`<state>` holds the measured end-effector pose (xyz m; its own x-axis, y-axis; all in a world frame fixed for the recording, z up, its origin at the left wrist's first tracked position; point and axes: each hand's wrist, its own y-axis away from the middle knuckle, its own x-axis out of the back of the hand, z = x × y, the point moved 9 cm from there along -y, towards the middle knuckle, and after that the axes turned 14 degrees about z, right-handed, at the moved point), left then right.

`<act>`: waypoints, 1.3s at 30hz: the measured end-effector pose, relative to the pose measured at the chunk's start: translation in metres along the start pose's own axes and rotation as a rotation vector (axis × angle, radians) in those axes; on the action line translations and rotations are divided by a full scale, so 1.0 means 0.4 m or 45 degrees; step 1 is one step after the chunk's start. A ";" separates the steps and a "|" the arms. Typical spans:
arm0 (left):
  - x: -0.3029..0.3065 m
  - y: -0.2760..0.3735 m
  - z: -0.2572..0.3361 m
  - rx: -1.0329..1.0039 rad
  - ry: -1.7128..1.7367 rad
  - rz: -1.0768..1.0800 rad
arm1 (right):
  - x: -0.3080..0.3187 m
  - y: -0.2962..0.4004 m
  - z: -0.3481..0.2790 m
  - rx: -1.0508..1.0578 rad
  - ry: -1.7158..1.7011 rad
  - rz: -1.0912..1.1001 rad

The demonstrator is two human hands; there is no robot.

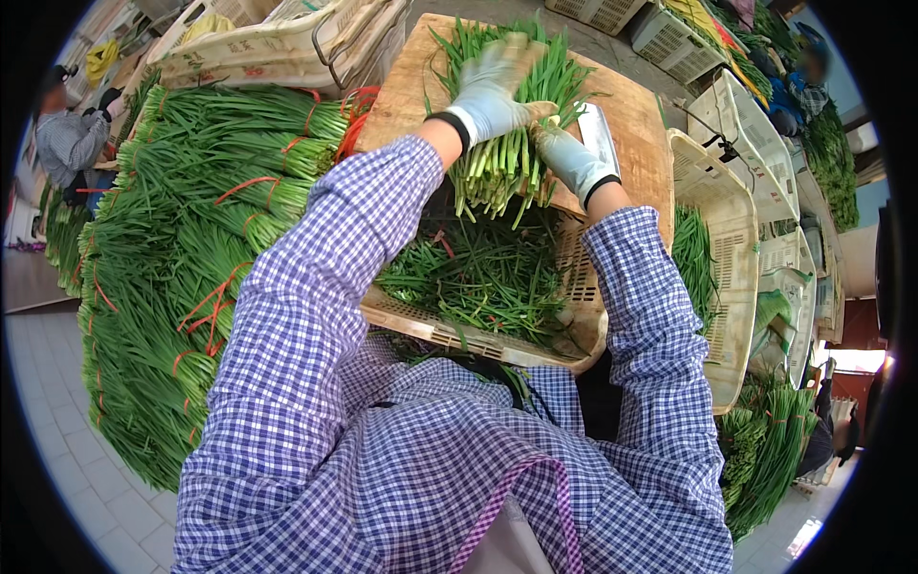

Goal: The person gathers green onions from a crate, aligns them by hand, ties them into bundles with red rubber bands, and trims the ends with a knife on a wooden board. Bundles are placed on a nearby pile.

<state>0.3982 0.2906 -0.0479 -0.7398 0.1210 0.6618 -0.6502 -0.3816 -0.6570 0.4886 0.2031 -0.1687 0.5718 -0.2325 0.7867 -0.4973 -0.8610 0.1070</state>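
Observation:
A loose bunch of garlic chives [502, 161] lies across a wooden board [409, 79], its pale cut stems hanging over the near edge. My gloved left hand [495, 90] rests over the top of the bunch with fingers stretched out, blurred by motion. At the bunch's right side, my gloved right hand [570, 154] curls its fingers around the outer stems; its fingertips are partly hidden. Beside that hand, a broad metal blade [599, 136] lies on the board, partly covered. Under the board's near edge stands a plastic crate [430, 330] holding loose chive trimmings [488, 276].
Bundles of chives [179, 237] tied with red bands are piled high at left. Loose red ties [355, 118] hang by the board. Another crate [731, 287] with chives stands at right, stacked crates [280, 57] behind left. Other people [72, 143] sit farther off.

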 end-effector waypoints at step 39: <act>0.455 0.643 -0.342 1.305 0.468 0.554 | -0.001 0.207 -0.657 0.328 -0.272 0.056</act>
<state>0.0727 0.3400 -0.1459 -0.9800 -0.0081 0.1990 -0.0106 -0.9956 -0.0929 0.2757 0.2509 -0.0005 0.6906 -0.3384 0.6392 -0.3593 -0.9275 -0.1029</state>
